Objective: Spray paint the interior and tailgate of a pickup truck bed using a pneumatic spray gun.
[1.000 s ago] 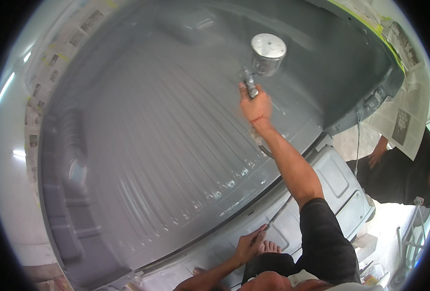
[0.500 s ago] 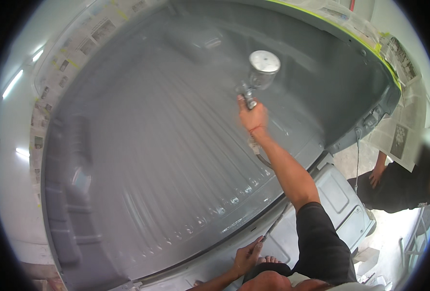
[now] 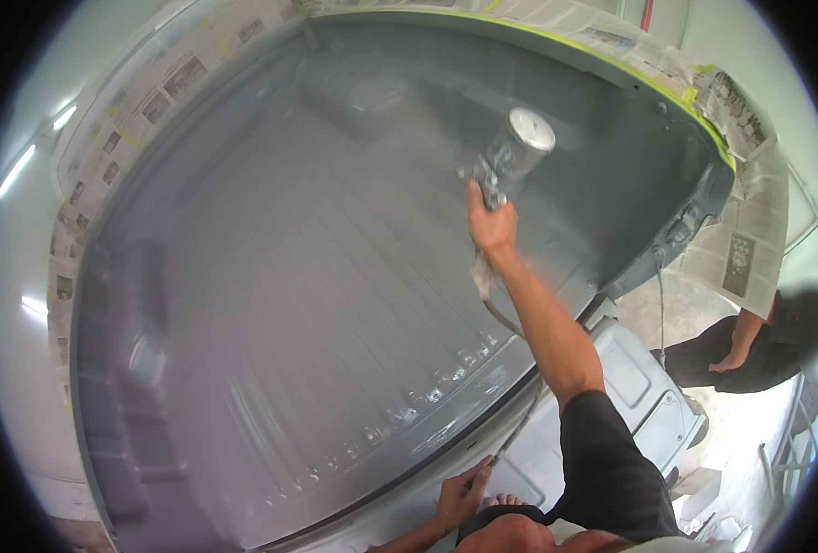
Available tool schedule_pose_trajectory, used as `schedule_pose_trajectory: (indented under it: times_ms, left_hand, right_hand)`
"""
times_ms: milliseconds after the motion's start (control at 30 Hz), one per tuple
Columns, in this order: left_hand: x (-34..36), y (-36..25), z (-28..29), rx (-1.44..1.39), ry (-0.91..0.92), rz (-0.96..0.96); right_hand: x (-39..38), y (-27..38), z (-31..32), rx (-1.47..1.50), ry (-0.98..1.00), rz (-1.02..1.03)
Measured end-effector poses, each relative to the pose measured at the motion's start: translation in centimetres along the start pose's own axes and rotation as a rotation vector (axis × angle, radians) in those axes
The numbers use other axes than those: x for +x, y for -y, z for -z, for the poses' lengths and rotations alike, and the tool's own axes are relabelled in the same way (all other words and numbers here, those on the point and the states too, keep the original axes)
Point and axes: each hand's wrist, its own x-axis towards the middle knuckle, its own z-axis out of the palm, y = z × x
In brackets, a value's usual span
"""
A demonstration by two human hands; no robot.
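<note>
My right hand [image 3: 493, 229] is wrapped round the handle of a spray gun [image 3: 487, 182], held out over the ribbed floor of a grey truck bed [image 3: 317, 249]. A round cup with a whitish lid [image 3: 531, 131] sits on the gun and leans to the right. From the handle an air hose [image 3: 506, 321] runs down behind my right forearm. Low in view, my left hand [image 3: 462, 493] pinches that hose above the lowered tailgate. Wet-looking shine lies along the near ends of the ribs. Haze blurs the bed's far side.
Newspaper masking [image 3: 188, 74] and yellow-green tape [image 3: 603, 57] line the bed's rim. The pale tailgate [image 3: 635, 364] hangs open at my feet, held by a cable [image 3: 660, 304]. Another person [image 3: 750, 355] in dark clothes stands at the right, one hand low.
The spray gun has tilted, its cup leaning further right, and my right hand has shifted slightly right and down. My left hand keeps the hose. The view has shifted a little.
</note>
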Motion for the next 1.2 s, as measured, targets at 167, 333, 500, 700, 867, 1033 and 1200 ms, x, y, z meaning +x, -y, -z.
schedule_pose_trajectory:
  times_ms: [167, 333, 500, 700, 867, 1033, 1200]
  left_hand:
    - [1.0, 5.6, -2.2, 0.006, 0.153, 0.014]
    - [1.4, 8.3, -4.3, 0.18, 0.44, -0.019]
    - [1.0, 5.7, -5.9, 0.297, 0.586, -0.073]
    - [1.2, 2.0, -8.2, 0.278, 0.529, -0.335]
    - [0.5, -0.2, -7.2, 0.363, 0.454, -0.445]
    - [-1.1, -0.8, -5.5, 0.292, 0.335, -0.536]
    - [-1.0, -0.3, -4.7, 0.331, 0.322, -0.515]
  right_hand:
    - [-8.7, -3.6, 9.8, -0.079, 0.123, -0.097]
    - [-18.4, -3.2, 23.3, -0.165, 0.146, -0.171]
    - [-22.6, 0.1, 29.8, -0.491, 0.093, -0.108]
    - [-21.3, 6.5, 32.0, -0.767, -0.1, 0.229]
    - [-18.3, 11.3, 31.9, -0.793, -0.192, 0.471]
    - [-15.0, 9.8, 28.0, -0.774, -0.157, 0.302]
    - [-14.6, 5.9, 25.5, -0.778, 0.004, 0.121]
